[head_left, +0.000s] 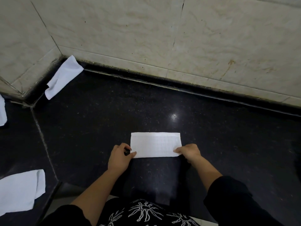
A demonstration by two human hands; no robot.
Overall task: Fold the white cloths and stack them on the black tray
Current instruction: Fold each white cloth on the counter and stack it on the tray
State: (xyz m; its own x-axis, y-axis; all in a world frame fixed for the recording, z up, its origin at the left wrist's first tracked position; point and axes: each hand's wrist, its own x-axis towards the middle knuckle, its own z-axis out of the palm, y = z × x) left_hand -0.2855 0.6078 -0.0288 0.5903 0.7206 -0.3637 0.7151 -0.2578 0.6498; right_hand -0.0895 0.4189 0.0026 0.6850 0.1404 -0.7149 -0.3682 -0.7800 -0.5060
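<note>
The job looks to be in its early part. One white cloth, the middle cloth [156,144], lies flat on the dark desk [114,119] straight in front of the person. It is already doubled into a long neat rectangle, with a hem showing along its far edge. The left hand [119,158] pinches its near left corner between thumb and forefinger. The right hand [189,152] holds the near right corner, its fingers [178,150] curled down onto the edge, so both hands are closed on this cloth, not spread. My guess is that a further fold is in hand, either bringing the near edge over or halving the cloth sideways, though the picture does not settle which. Three more white cloths wait elsewhere on the desk. A second cloth [63,77] lies against the foot of the tiled wall [130,30] in the far left corner, loosely doubled with a curled end. A third cloth [2,111] shows only in part at the left border. A fourth cloth [19,190] lies at the near left, roughly folded with one end turned over. None of these three looks finished. As for containers, no black tray can be made out; it may be outside the picture or lost against the dark desk, so I cannot tell whether anything is stacked on it. At least one fold here, the other three cloths and the stacking seem left to do.
</note>
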